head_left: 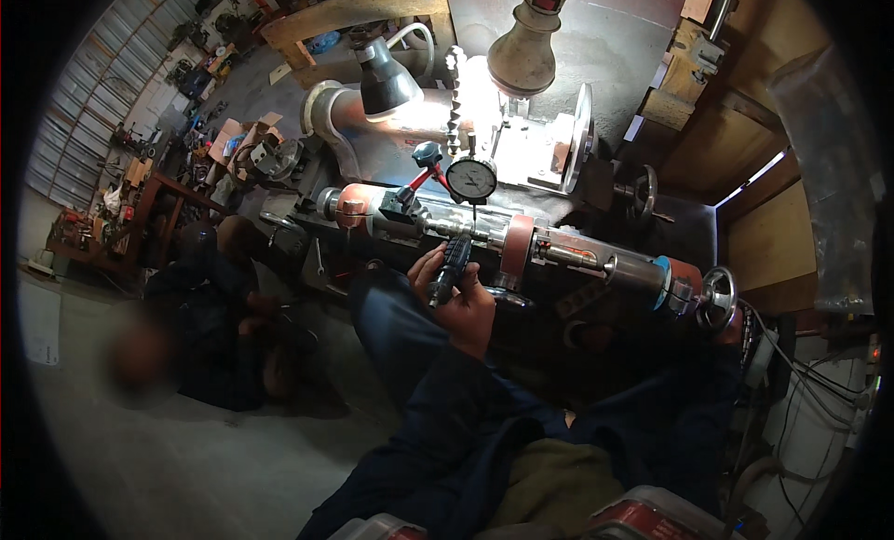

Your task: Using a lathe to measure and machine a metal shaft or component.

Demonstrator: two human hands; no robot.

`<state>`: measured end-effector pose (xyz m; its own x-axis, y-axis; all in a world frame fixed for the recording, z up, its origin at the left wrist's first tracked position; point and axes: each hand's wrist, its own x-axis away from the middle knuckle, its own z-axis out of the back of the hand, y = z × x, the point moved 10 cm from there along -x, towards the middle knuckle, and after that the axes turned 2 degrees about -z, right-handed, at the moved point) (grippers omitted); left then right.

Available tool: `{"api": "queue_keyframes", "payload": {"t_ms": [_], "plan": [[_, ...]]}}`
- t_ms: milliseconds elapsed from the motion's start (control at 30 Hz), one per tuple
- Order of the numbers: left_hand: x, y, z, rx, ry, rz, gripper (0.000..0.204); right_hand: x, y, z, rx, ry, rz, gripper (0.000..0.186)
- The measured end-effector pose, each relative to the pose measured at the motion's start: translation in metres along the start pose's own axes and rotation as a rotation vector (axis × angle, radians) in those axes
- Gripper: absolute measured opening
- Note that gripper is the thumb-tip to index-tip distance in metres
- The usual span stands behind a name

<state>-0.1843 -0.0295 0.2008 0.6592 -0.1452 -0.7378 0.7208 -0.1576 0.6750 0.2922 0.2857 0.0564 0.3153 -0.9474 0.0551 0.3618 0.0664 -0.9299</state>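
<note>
My left hand point(472, 318) is closed around a black cylindrical tool with a ribbed grip point(452, 270). The tool's upper end meets or nearly meets a shiny metal shaft point(456, 227) lying across the machine. Just above stands a round dial indicator point(471, 179), its stem pointing down at the shaft, on a red-and-black jointed arm point(430, 173). At the right end of the machine my right hand point(733, 328) is beside a chrome handwheel point(718, 299); shadow hides its fingers, so its grip cannot be made out.
A black lamp point(386, 78) lights the machine, which has an orange-red collar point(517, 246) and a grinding-wheel-like disc point(579, 140) behind. Another person point(209, 317) crouches at left. Cables point(801, 377) hang at right. A cluttered bench point(140, 214) stands far left.
</note>
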Motion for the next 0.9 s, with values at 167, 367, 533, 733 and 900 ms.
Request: {"api": "queue_keyframes", "payload": {"t_ms": [167,367,533,733,900], "plan": [[-0.001,-0.004,-0.004,-0.062,-0.019,0.025,0.044,-0.003,-0.004,-0.004,-0.008,0.019,0.016,0.028],[-0.008,0.016,0.004,0.000,0.090,-0.089,0.040,-0.007,-0.005,-0.009,-0.024,0.029,0.019,0.029],[-0.016,0.007,-0.010,-0.328,-0.159,0.020,0.039,-0.011,-0.001,-0.011,-0.031,0.027,0.015,0.030],[-0.011,0.024,0.020,-0.011,0.145,-0.097,0.041,-0.007,0.013,0.003,0.050,0.006,0.017,0.031],[-0.013,0.015,0.024,-0.017,0.156,-0.082,0.040,0.024,0.021,0.025,0.311,0.000,0.016,0.032]]}}
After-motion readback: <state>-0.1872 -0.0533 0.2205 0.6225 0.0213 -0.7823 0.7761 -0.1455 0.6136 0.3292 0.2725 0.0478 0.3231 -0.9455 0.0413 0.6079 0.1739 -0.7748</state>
